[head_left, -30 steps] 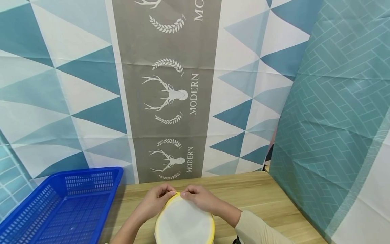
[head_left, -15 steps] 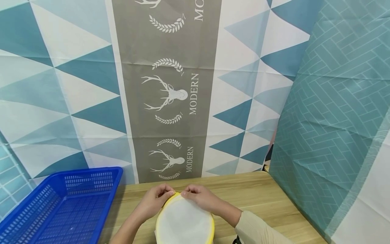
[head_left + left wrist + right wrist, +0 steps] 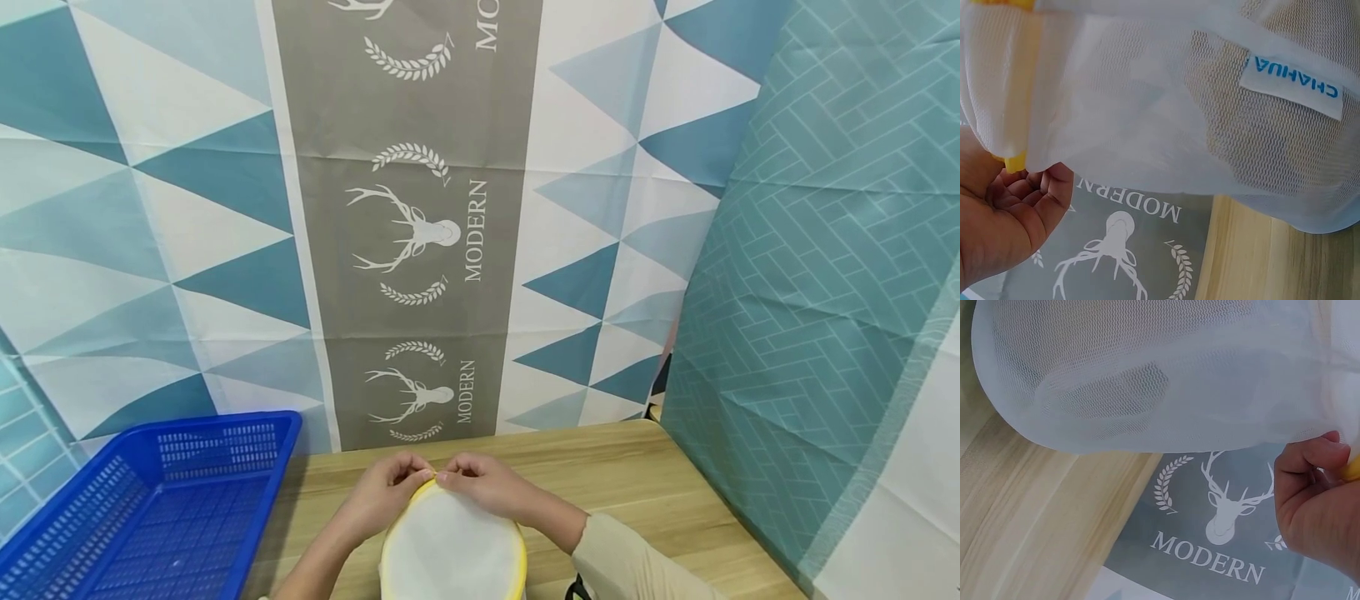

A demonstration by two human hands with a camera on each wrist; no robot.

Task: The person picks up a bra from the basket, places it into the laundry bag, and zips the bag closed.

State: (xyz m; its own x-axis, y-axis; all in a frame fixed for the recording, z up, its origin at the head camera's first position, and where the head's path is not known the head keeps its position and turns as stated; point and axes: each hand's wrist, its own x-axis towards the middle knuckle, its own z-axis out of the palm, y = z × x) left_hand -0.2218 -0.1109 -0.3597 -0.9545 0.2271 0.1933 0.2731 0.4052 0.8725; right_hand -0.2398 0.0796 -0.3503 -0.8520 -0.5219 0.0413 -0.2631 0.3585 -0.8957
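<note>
A white mesh laundry bag [image 3: 453, 546] with a yellow zipper round its top stands upright on the table in the head view. At the far side of its rim, my left hand [image 3: 384, 493] pinches the yellow zipper edge between thumb and fingers. Right beside it, my right hand [image 3: 486, 485] pinches the same edge, the two thumbs almost meeting. The left wrist view shows the bag's sheer side with a CHAHUA label [image 3: 1294, 84] and a yellow zipper end [image 3: 1015, 161] at the left hand. Yellow also shows at the right fingertips in the right wrist view; the exact grip there is hidden.
A blue perforated plastic basket [image 3: 180, 533] stands on the left. The wooden table [image 3: 637, 483] runs back to a patterned wall covering [image 3: 420, 292], and a teal sheet [image 3: 817, 292] hangs along the right side.
My right hand has shifted slightly left along the rim, closer to my left hand. The left hand keeps its place on the zipper edge, and the bag has hardly moved.
</note>
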